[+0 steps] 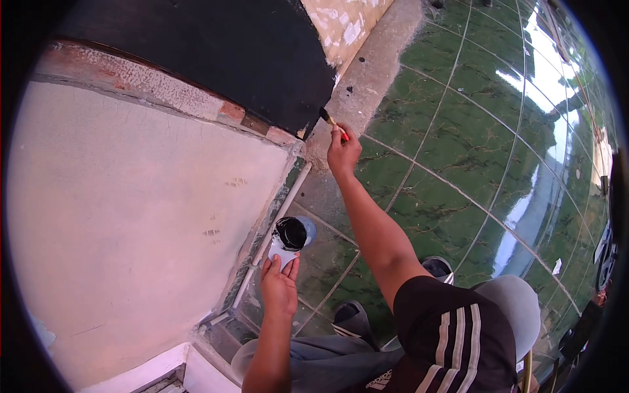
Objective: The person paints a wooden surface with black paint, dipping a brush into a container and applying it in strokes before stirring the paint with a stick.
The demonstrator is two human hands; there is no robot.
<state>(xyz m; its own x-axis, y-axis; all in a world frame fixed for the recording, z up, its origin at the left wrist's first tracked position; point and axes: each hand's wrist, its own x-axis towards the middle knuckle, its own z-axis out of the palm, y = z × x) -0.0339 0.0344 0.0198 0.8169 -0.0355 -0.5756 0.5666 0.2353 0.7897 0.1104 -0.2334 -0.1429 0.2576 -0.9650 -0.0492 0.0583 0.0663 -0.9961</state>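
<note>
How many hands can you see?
2. The right hand holds a paintbrush beside the black panel; the left hand is lower down, holding a container of black paint.

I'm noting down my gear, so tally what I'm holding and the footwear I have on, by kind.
Paintbrush: 1, in the right hand
Paint container: 1, in the left hand
Sandals: 2
Total: 4

Black-bristled brush (335, 123) tilted at the black panel's (229, 52) edge.
</note>
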